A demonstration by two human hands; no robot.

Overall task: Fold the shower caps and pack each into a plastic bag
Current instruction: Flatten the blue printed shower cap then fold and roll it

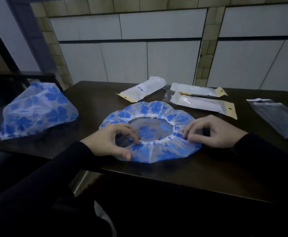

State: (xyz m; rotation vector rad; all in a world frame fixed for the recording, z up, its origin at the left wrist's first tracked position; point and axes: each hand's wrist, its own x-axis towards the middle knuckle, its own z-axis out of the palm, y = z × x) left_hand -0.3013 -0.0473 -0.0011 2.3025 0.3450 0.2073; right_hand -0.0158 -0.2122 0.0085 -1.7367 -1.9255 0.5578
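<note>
A translucent white shower cap with blue flowers lies flat, opening up, near the front edge of the dark wooden bench. The left hand pinches its frilled elastic rim between curled fingers and thumb; the right hand pinches the rim opposite. Bare bench lies in front of the cap. Behind lie 3 cream plastic bags, a clear bag at right. A second crumpled flowered cap sits at the left edge.

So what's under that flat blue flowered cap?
Through the cap and its opening, only the dark table shows. Both hands' fingers pinch its elastic rim. Whatever lies beneath its gathered edge is covered.
</note>
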